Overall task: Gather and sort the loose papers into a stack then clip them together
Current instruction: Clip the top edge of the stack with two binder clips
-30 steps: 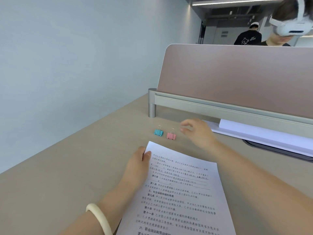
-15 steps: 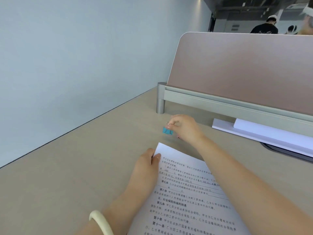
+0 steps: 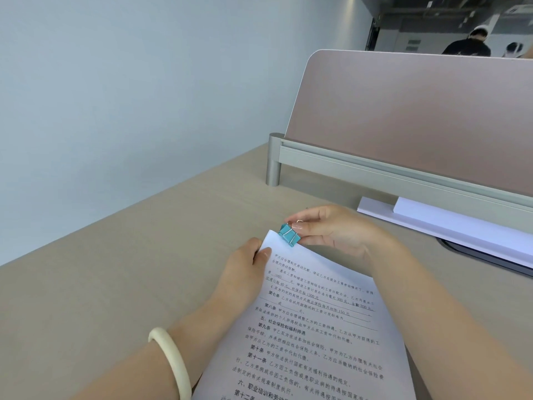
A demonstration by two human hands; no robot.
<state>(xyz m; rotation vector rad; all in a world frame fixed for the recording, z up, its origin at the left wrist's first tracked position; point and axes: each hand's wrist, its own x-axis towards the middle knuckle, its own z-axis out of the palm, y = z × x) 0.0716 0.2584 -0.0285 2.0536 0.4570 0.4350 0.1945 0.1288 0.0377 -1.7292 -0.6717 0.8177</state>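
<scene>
The right hand [image 3: 331, 229] has the blue binder clip [image 3: 290, 234], its fingers [image 3: 300, 226] pinched tight on the clip's wire handle and back. The clip sits right at the far edge of the paper stack [image 3: 311, 327], just beside the far-left corner, with its long axis running along that edge and its mouth turned toward the sheets. Whether it already bites the paper cannot be told from here. The left hand [image 3: 245, 272] is just beside it, thumb on top of the corner and fingers curled at the edge, pinning the stack to the surface [image 3: 144, 255]. The right hand is plainly the one placed to work the clip. The next move looks like a short push toward the person, over the edge.
</scene>
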